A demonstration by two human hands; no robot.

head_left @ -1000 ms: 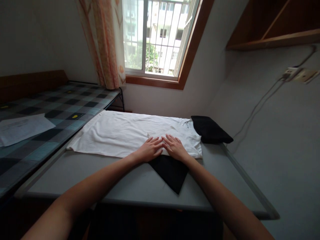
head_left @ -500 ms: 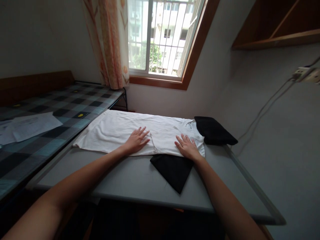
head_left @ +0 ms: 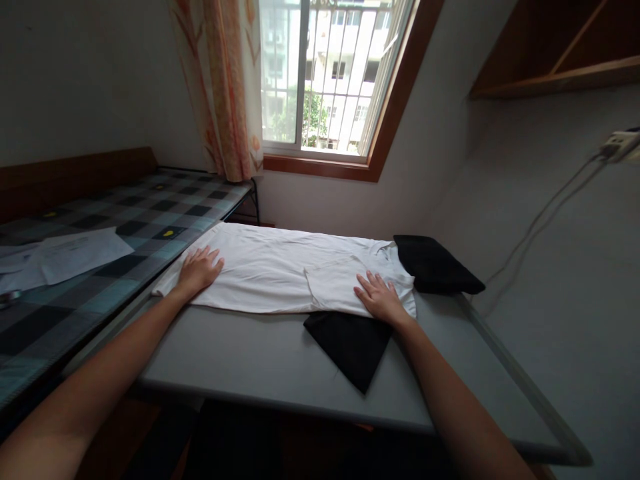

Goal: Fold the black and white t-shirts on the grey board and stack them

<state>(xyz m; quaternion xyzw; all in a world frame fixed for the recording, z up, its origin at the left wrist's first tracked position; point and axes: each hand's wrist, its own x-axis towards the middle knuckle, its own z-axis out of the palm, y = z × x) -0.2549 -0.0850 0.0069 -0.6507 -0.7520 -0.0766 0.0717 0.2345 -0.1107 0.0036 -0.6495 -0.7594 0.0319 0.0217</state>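
Note:
A white T-shirt [head_left: 265, 267] lies folded lengthwise across the grey table, its collar end on the right and its hem on the left. My left hand [head_left: 201, 270] rests flat on the shirt near the hem, fingers spread. Near the collar, my right hand [head_left: 381, 297] presses flat on the folded sleeve part, its fingers also apart. Black cloth [head_left: 350, 347] sticks out in a pointed shape from under the shirt's near edge. Another black piece [head_left: 435, 263] shows past the collar end; whether the two join beneath the shirt is hidden.
The grey table [head_left: 240, 360] has a raised rim at its right side. To the left, a bed with a checked cover [head_left: 115, 220] carries papers [head_left: 85, 253]. Behind are a barred window [head_left: 330, 80] and a curtain [head_left: 230, 93]. A cable [head_left: 545, 207] hangs along the right wall.
My left hand has slid left along the shirt, from its middle to near the hem. The right hand stays at the collar end. The view has shifted slightly.

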